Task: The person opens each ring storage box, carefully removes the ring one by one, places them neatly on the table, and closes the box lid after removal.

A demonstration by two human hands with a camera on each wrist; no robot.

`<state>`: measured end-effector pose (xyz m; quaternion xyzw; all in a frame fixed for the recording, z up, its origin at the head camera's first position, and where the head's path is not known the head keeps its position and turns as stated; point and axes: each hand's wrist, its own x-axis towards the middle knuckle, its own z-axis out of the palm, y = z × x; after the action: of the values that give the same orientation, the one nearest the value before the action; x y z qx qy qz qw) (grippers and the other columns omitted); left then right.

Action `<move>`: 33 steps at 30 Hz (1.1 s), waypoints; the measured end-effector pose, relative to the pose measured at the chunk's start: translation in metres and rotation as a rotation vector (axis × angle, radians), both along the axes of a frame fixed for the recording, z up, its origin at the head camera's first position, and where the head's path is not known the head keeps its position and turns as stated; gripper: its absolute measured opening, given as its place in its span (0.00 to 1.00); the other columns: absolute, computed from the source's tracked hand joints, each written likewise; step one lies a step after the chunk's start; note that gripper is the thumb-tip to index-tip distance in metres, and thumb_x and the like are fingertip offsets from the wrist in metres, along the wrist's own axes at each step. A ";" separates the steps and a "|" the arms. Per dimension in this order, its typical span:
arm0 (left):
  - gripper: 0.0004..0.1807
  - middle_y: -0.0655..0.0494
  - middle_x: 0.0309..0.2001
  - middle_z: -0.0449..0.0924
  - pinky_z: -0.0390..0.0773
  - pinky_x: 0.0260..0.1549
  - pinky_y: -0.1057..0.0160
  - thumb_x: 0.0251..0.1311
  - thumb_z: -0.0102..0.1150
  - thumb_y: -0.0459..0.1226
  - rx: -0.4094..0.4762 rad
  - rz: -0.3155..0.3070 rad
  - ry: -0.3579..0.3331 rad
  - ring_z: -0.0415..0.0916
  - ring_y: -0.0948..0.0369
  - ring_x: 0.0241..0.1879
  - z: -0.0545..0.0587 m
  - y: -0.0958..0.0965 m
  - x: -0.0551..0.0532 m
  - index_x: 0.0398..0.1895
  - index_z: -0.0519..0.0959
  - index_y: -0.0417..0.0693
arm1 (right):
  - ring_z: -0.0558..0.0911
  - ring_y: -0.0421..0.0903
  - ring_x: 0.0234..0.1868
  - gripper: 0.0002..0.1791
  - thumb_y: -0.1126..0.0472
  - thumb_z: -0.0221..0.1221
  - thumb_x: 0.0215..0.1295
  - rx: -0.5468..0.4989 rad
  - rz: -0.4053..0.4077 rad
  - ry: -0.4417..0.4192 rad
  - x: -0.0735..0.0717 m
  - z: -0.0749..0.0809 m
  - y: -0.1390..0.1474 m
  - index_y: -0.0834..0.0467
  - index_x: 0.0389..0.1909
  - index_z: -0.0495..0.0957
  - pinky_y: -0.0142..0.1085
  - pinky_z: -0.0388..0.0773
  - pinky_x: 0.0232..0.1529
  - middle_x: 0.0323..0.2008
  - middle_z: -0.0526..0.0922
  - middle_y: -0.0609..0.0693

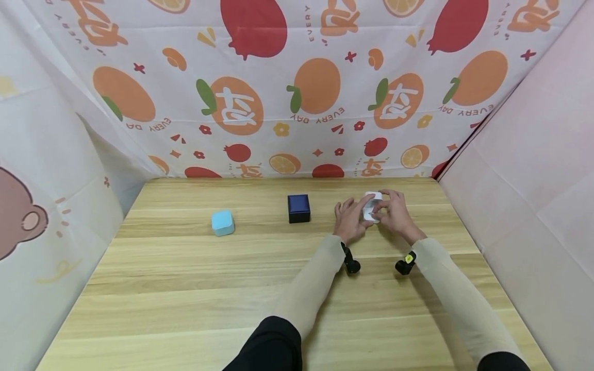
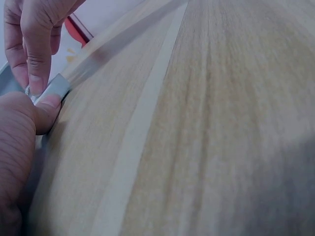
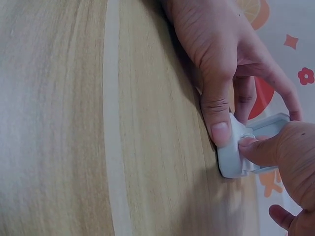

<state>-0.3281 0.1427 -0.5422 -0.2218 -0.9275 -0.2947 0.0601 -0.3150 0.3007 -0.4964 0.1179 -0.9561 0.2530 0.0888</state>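
A small white ring box [image 1: 370, 205] stands with its lid raised near the back right of the table. My left hand [image 1: 350, 221] holds its base from the left; in the right wrist view the left thumb presses the box's front wall [image 3: 230, 160]. Over the opening, my right hand [image 1: 395, 215] has thumb and fingertips pinched together at the cushion. A bit of a silver, beaded ring [image 2: 27, 90] shows between those fingertips in the left wrist view. Most of the ring is hidden by the fingers.
Left of my hands sits a dark blue, closed box [image 1: 299, 208]. Farther left is a light blue, rounded box [image 1: 223, 223]. The wooden table [image 1: 185, 288] meets a fruit-print cloth [image 1: 278, 123] at its back edge, with pale cloth walls on both sides.
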 end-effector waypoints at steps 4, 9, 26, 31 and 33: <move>0.48 0.67 0.60 0.70 0.44 0.63 0.40 0.47 0.63 0.52 -0.002 -0.002 0.001 0.54 0.53 0.67 0.000 0.000 0.000 0.63 0.39 0.90 | 0.54 0.62 0.64 0.05 0.63 0.68 0.43 -0.001 0.000 0.007 -0.001 0.000 0.000 0.52 0.19 0.82 0.57 0.49 0.63 0.63 0.64 0.59; 0.48 0.67 0.60 0.70 0.44 0.63 0.39 0.47 0.63 0.52 0.000 -0.002 0.003 0.54 0.53 0.67 -0.001 0.001 0.000 0.63 0.39 0.90 | 0.54 0.63 0.64 0.05 0.65 0.68 0.43 0.009 0.001 0.019 -0.001 0.000 0.001 0.52 0.18 0.81 0.58 0.49 0.62 0.62 0.65 0.59; 0.47 0.67 0.60 0.70 0.44 0.63 0.40 0.47 0.63 0.51 0.011 0.005 -0.010 0.55 0.53 0.67 0.001 0.003 0.002 0.63 0.42 0.89 | 0.53 0.63 0.65 0.03 0.63 0.68 0.44 -0.057 -0.012 0.040 0.000 0.018 0.006 0.57 0.21 0.83 0.58 0.50 0.62 0.63 0.64 0.58; 0.47 0.65 0.60 0.70 0.45 0.63 0.40 0.46 0.64 0.50 0.015 0.005 -0.007 0.56 0.53 0.66 0.003 0.002 0.002 0.64 0.44 0.87 | 0.55 0.63 0.64 0.03 0.63 0.68 0.45 -0.085 -0.009 0.059 -0.003 0.030 0.012 0.59 0.22 0.84 0.58 0.48 0.62 0.62 0.65 0.59; 0.47 0.65 0.59 0.71 0.45 0.63 0.40 0.47 0.64 0.50 0.018 0.002 -0.010 0.56 0.53 0.66 0.004 0.001 0.003 0.64 0.44 0.87 | 0.55 0.63 0.64 0.04 0.63 0.68 0.45 -0.100 -0.018 0.049 -0.002 0.029 0.015 0.59 0.23 0.84 0.58 0.48 0.62 0.62 0.66 0.58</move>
<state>-0.3252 0.1438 -0.5387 -0.2190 -0.9253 -0.3043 0.0579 -0.3166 0.3160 -0.4672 0.1106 -0.9409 0.2966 0.1201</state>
